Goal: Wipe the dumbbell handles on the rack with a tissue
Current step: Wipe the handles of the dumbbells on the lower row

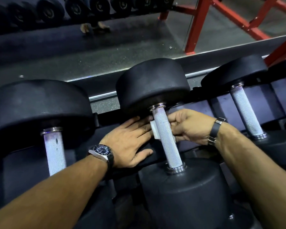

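Three dumbbells lie on a dark rack (221,111) against a mirror (106,52) (red frame (196,25) reflected). Speckled rubber floor (104,105) shows behind. The tissue (153,130) sits behind the middle handle (165,138). The left hand (130,141) lies flat-fingered against it; the right hand (188,126) curls round its other end, hands close together.

Black dumbbell heads (153,83); silver handles (166,138) with fine crosshatch knurling. White tissue (153,129). Red frame (196,25). Grey speckled floor (106,52). Black-faced watch (101,151) with silver case.
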Available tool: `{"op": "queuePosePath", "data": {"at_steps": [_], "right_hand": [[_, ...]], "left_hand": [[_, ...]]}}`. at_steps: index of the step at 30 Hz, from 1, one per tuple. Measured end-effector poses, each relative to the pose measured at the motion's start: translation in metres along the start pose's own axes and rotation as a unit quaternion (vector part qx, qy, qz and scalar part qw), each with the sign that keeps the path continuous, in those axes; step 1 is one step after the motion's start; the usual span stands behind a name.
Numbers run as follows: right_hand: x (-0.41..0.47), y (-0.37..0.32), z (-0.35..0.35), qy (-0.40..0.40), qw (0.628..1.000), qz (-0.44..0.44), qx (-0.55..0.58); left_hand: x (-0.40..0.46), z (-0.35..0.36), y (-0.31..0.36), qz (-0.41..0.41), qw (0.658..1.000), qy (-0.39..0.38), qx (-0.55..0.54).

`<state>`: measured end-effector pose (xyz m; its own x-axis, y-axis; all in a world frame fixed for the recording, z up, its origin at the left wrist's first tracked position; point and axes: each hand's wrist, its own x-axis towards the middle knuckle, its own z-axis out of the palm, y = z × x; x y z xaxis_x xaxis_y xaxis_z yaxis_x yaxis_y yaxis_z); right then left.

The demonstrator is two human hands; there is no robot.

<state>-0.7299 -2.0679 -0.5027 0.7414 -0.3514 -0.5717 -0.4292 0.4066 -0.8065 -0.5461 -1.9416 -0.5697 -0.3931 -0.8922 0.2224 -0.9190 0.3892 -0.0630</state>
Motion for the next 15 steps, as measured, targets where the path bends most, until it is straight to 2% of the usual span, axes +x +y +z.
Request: {"op": "queuePosePath", "data": {"at_steps": [4,8,12,15], "right_hand": [[0.003,-0.003,-0.002,0.042,0.998,-0.026,0.044],[0.001,-0.002,-0.001,0.004,1.0,0.014,-0.023],[0.004,0.0,0.0,0.043,0.998,-0.022,0.028],[0.003,0.003,0.003,0.0,0.999,0.01,-0.032]], "left_hand": [[-0.001,0.001,-0.001,-0.004,1.0,-0.016,-0.004],[-0.002,0.002,-0.003,0.005,1.0,-0.014,-0.004],[-0.005,0.003,-0.001,0.012,1.0,-0.021,0.002],[-0.016,0.001,0.0,0.011,0.999,-0.031,-0.014]]}}
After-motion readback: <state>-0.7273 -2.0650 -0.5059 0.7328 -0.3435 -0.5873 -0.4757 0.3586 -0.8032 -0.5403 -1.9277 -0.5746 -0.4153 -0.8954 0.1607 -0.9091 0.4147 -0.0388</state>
